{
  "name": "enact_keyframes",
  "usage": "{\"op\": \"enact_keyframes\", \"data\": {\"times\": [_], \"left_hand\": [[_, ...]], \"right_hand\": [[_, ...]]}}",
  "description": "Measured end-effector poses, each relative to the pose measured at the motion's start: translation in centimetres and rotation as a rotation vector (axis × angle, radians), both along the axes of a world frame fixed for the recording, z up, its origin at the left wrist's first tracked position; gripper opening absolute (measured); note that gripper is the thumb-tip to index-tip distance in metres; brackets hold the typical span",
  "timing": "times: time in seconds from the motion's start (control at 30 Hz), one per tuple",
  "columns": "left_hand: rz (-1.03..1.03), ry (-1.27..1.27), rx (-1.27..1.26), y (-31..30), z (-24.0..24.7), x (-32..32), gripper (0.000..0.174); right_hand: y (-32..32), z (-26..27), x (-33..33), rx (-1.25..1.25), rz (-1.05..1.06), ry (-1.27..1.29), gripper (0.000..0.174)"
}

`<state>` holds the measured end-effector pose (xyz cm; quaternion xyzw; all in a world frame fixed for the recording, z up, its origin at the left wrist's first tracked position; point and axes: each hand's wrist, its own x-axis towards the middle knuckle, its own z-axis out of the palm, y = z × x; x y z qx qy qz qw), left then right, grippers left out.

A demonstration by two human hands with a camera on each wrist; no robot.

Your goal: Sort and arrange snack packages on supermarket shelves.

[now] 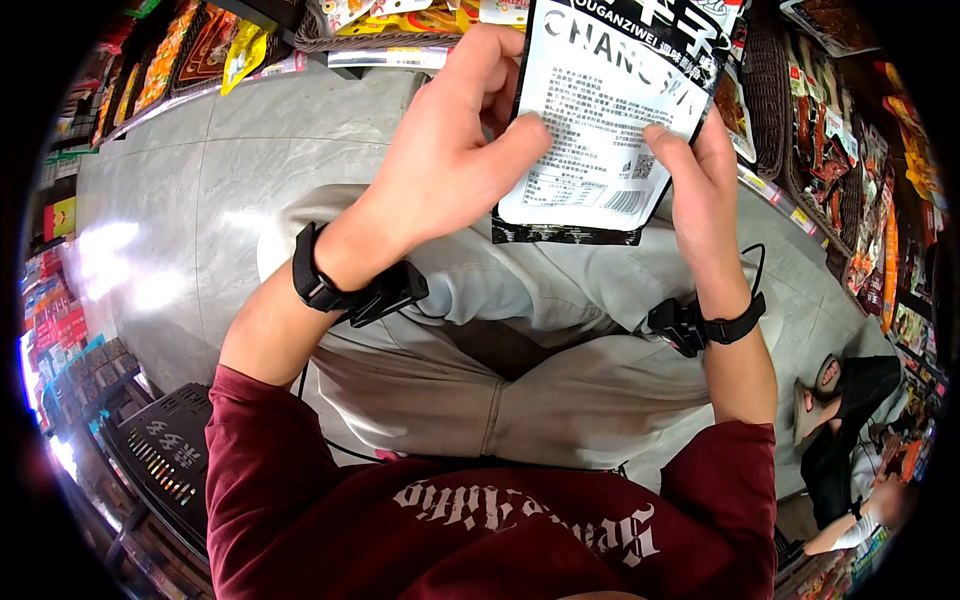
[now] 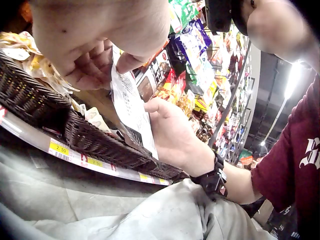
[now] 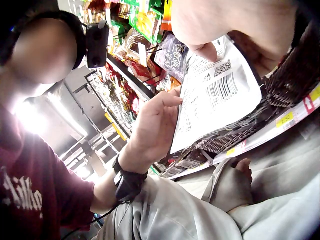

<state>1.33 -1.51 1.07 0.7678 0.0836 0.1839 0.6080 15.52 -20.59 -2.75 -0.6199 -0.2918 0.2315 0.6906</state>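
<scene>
A flat snack packet [image 1: 600,120], white with black ends and printed text, is held up between both hands in the head view. My left hand [image 1: 450,140] grips its left edge, thumb lying on the printed face. On the opposite edge my right hand [image 1: 705,190] pinches the packet, its thumb also on the print. A barcode and a square code show on the packet [image 3: 220,95] in the right wrist view. From the left wrist, the packet [image 2: 131,107] appears nearly edge-on between the left hand [image 2: 95,40] and the right hand [image 2: 175,132].
Dark wicker baskets [image 2: 30,90] of packaged snacks stand along a low shelf with price labels [image 2: 60,149]. Hanging packets [image 3: 145,22] fill the racks behind. A black crate [image 1: 165,455] lies at the lower left. Another person [image 1: 850,450] is at the right edge, over grey floor tiles [image 1: 150,200].
</scene>
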Motion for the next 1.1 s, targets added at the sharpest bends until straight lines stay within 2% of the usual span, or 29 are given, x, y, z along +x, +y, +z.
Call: {"op": "enact_keyframes", "data": {"times": [0.33, 0.43, 0.6, 0.63, 0.73, 0.9, 1.1], "left_hand": [[0.032, -0.003, 0.048, 0.2, -0.2, -0.1, 0.039], [0.018, 0.077, 0.034, 0.5, 1.1, -0.7, 0.047], [-0.886, 0.121, -0.776, 5.1, 5.2, -4.6, 0.055], [-0.887, 0.121, -0.776, 4.9, 5.0, -4.8, 0.055], [-0.82, 0.071, -0.766, 3.9, 3.8, -4.9, 0.052], [0.036, 0.103, 0.156, -0.1, 0.7, -0.1, 0.049], [0.036, 0.109, 0.15, -0.1, 0.5, -0.1, 0.047]], "right_hand": [[0.0, -0.2, 0.0, 0.006, -0.018, 0.016, 0.034], [0.1, 0.0, 0.0, 0.012, -0.023, 0.037, 0.035], [0.1, 0.0, 0.0, 0.021, -0.027, 0.041, 0.035], [0.0, 0.0, -0.1, 0.021, -0.031, 0.051, 0.035], [0.0, -0.1, 0.0, 0.017, -0.033, 0.052, 0.035], [0.1, 0.1, -0.1, 0.028, -0.028, 0.049, 0.035], [0.1, 0.0, 0.0, 0.023, -0.023, 0.035, 0.035]]}}
